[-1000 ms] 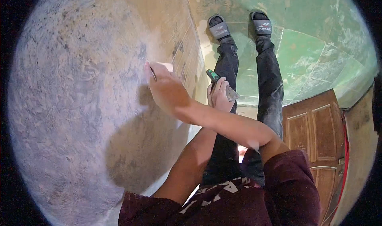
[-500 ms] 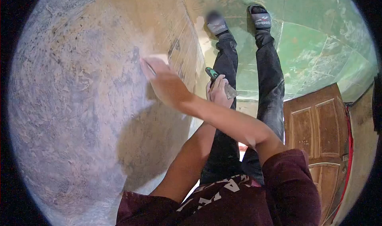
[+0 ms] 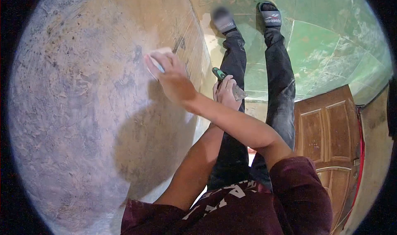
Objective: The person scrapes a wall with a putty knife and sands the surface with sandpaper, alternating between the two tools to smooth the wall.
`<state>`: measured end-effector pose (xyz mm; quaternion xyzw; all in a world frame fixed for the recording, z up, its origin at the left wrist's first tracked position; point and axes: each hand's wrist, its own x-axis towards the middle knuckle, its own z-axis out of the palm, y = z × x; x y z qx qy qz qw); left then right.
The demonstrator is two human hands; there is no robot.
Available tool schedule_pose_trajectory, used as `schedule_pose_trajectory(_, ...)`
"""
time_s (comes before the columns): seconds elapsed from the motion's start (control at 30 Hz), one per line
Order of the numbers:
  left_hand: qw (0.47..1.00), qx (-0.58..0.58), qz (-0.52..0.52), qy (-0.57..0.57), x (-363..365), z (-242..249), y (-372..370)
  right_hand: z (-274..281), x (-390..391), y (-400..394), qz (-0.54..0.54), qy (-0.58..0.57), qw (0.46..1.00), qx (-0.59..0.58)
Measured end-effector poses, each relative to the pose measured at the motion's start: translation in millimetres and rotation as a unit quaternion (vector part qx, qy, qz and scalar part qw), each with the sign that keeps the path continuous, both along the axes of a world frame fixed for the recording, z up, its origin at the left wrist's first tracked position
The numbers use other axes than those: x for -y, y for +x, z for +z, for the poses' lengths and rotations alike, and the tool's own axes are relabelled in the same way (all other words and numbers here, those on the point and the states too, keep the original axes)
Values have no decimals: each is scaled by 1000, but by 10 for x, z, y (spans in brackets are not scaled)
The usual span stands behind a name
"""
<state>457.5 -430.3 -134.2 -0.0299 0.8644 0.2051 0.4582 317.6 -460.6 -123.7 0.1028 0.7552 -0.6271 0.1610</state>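
My right hand (image 3: 167, 67) reaches across to the left, against the patchy grey-and-tan wall (image 3: 82, 111). Its fingers are closed on a thin pale sheet (image 3: 156, 64), of which only a light edge shows; its exact kind I cannot make out. Below and to the right, in front of my legs, my left hand (image 3: 226, 92) is wrapped round a putty knife (image 3: 219, 73). The black and green handle sticks out above the fingers, and the metal blade shows past them on the right. My right forearm crosses over the left arm.
My feet in grey sandals (image 3: 272, 19) stand on a green tiled floor (image 3: 318, 49) with whitish dust marks. A brown panelled wooden door (image 3: 326, 127) is at the right, with a red strip (image 3: 361, 148) along its edge. My arm's shadow falls on the wall.
My right hand has shifted slightly up along the wall, and its fingers have tilted so the pale sheet's edge shows. The left hand with the putty knife has barely moved.
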Motion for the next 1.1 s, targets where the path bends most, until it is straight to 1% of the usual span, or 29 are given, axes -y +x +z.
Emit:
schedule_pose_trajectory(0.07,1000,6,10,-2,-1,-13,35,-61,35,-37,-43,36,998,-9)
schedule_pose_trajectory(0.1,1000,1,7,-3,9,-22,54,-32,39,65,-41,34,999,-9)
schedule_pose_trajectory(0.17,1000,-7,1,-1,11,-26,27,14,37,311,41,50,998,-16)
schedule_pose_trajectory(0.2,1000,1,8,7,7,-10,0,-23,59,273,40,50,998,-20)
schedule_pose_trajectory(0.27,1000,13,14,14,16,16,-20,-122,134,205,-17,22,1000,8)
schedule_pose_trajectory(0.37,1000,2,13,20,26,-7,18,-174,-83,-224,-45,2,999,-2)
schedule_pose_trajectory(0.4,1000,-2,17,17,27,-8,45,-118,-50,-90,-45,0,999,-1)
schedule_pose_trajectory(0.43,1000,-9,20,14,24,-5,48,-9,-2,137,-48,-23,997,53)
schedule_pose_trajectory(0.5,1000,-8,13,11,36,0,48,37,78,284,-53,-48,992,104)
schedule_pose_trajectory(0.57,1000,-9,9,12,34,-19,23,-86,127,306,-8,44,999,9)
schedule_pose_trajectory(0.6,1000,12,4,8,41,6,-10,-126,63,152,-8,45,999,9)
schedule_pose_trajectory(0.63,999,34,-1,2,37,14,-20,-151,-57,-110,-49,33,998,-10)
schedule_pose_trajectory(0.67,999,34,0,2,45,-19,16,-168,-117,-241,-90,20,995,-28)
schedule_pose_trajectory(0.7,1000,11,-1,7,55,-47,35,-186,-114,-205,-90,18,995,-26)
schedule_pose_trajectory(0.73,1000,-12,-2,11,73,-41,68,-194,-118,-134,-74,5,997,-22)
schedule_pose_trajectory(0.8,1000,11,-1,5,50,10,38,-210,-170,118,-60,-6,998,-20)
schedule_pose_trajectory(0.87,1000,30,-1,0,33,42,-7,-160,-192,548,44,-82,996,5)
schedule_pose_trajectory(0.9,1000,16,-6,1,25,33,-9,-185,-184,552,42,-82,996,2)
schedule_pose_trajectory(0.97,1000,0,-12,2,40,16,-2,-253,-144,562,68,-23,997,-32)
schedule_pose_trajectory(1.0,1000,-5,-14,8,59,-8,22,-272,-153,413,67,-23,997,-33)
schedule_pose_trajectory(1.07,1000,-4,-15,17,98,-68,162,-281,-219,-90,-18,-8,999,-50)
schedule_pose_trajectory(1.1,990,31,103,86,126,-139,269,-334,-246,-233,-17,-7,999,-48)
